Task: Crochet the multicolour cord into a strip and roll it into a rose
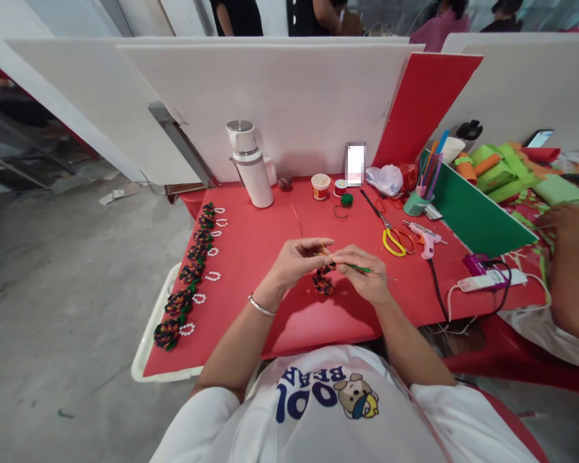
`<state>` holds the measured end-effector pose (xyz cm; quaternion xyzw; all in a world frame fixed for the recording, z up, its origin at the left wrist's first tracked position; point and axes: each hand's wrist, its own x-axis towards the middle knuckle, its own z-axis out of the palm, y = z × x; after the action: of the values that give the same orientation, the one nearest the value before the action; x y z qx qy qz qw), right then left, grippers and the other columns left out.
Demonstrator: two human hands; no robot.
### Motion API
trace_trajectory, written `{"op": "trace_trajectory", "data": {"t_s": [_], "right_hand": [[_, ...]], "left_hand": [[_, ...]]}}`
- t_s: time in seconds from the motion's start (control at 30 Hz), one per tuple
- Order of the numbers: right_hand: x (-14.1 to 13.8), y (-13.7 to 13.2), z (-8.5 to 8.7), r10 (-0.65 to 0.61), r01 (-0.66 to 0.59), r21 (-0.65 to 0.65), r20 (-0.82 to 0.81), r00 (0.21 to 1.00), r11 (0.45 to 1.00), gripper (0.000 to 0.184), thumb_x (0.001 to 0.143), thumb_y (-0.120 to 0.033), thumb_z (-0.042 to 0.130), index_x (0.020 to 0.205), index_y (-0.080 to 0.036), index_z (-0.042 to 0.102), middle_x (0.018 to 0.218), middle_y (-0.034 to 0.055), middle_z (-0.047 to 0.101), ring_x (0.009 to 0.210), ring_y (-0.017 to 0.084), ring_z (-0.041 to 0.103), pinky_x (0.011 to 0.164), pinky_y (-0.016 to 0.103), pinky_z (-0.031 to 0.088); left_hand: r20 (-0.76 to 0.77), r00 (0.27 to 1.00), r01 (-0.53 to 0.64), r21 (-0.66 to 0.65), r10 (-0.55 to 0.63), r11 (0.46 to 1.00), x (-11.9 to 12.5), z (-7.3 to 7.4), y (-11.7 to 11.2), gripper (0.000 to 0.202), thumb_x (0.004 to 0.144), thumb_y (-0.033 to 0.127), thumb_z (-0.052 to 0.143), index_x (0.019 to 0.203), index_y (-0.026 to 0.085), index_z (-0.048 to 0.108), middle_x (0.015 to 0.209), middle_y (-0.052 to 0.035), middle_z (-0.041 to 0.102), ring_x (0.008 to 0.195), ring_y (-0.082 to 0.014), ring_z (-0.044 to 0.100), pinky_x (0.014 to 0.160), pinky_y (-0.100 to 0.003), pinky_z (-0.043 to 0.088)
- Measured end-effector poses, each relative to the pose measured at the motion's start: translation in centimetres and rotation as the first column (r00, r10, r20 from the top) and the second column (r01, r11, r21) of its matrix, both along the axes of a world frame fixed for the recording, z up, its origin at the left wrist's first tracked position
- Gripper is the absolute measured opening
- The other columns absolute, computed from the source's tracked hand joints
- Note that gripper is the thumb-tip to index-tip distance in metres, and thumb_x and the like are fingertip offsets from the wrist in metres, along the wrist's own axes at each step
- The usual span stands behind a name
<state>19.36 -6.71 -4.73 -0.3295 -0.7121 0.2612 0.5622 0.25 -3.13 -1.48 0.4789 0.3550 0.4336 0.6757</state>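
Over the middle of the red table, my left hand point(302, 262) pinches the top of a dark multicoloured crochet piece point(323, 283), which hangs in a curl below the fingers. My right hand point(364, 273) grips a crochet hook point(358, 267) with a green handle, its tip end close to the left fingers. A thin strand of yarn point(295, 209) runs from the left hand up to a multicoloured yarn ball point(285, 184) at the back. The fingers partly hide the stitches being worked.
Finished crochet pieces with white bead loops point(192, 272) line the left edge. Behind stand a white flask point(253, 173), a paper cup point(320, 186) and green yarn point(347, 200). To the right lie scissors point(393, 241), a pink glue gun point(429, 239), a power strip point(492, 280) and a co-worker's arm point(576, 276).
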Motion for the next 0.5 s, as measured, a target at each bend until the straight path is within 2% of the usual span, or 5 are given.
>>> {"op": "trace_trajectory", "data": {"t_s": [0.13, 0.33, 0.43, 0.5], "right_hand": [[-0.3, -0.6, -0.1, -0.153, 0.151, 0.106, 0.011, 0.988, 0.983, 0.022, 0.094, -0.021, 0.067, 0.111, -0.032, 0.078, 0.104, 0.0046, 0.080, 0.096, 0.019, 0.074, 0.085, 0.039, 0.063], [-1.7, -1.5, -1.0, -0.404, 0.373, 0.300, 0.044, 0.914, 0.878, 0.032, 0.093, -0.016, 0.068, 0.119, -0.032, 0.075, 0.105, 0.0074, 0.079, 0.095, 0.022, 0.073, 0.084, 0.042, 0.062], [-2.2, -1.5, -2.1, -0.453, 0.427, 0.336, 0.002, 0.891, 0.840, 0.032, 0.093, -0.020, 0.068, 0.120, -0.035, 0.074, 0.109, 0.0070, 0.077, 0.099, 0.023, 0.072, 0.084, 0.043, 0.062], [-2.1, -1.3, -2.6, -0.428, 0.414, 0.335, -0.034, 0.903, 0.846, 0.030, 0.093, -0.022, 0.067, 0.118, -0.037, 0.074, 0.109, 0.0061, 0.076, 0.099, 0.023, 0.071, 0.081, 0.042, 0.062]], "left_hand": [[0.036, 0.999, -0.027, 0.027, 0.026, 0.999, 0.4, -0.2, 0.2, 0.052, 0.053, 0.028, 0.098, 0.100, 0.013, 0.082, 0.067, -0.0036, 0.072, 0.063, -0.0141, 0.065, 0.065, -0.027, 0.053], [0.099, 0.976, -0.195, 0.025, 0.192, 0.980, 2.1, -0.7, -1.0, 0.058, 0.055, 0.031, 0.098, 0.106, 0.012, 0.080, 0.067, -0.0025, 0.073, 0.061, -0.0117, 0.063, 0.064, -0.025, 0.051], [0.164, 0.972, -0.158, -0.086, 0.171, 0.984, 2.7, -0.8, -1.4, 0.062, 0.053, 0.031, 0.098, 0.109, 0.013, 0.078, 0.066, -0.0013, 0.070, 0.054, -0.0084, 0.056, 0.052, -0.021, 0.040], [0.202, 0.973, -0.081, -0.166, 0.114, 0.983, 2.6, -0.8, -1.5, 0.060, 0.053, 0.029, 0.097, 0.108, 0.013, 0.079, 0.063, 0.0005, 0.067, 0.048, -0.0046, 0.047, 0.046, -0.020, 0.028]]}}
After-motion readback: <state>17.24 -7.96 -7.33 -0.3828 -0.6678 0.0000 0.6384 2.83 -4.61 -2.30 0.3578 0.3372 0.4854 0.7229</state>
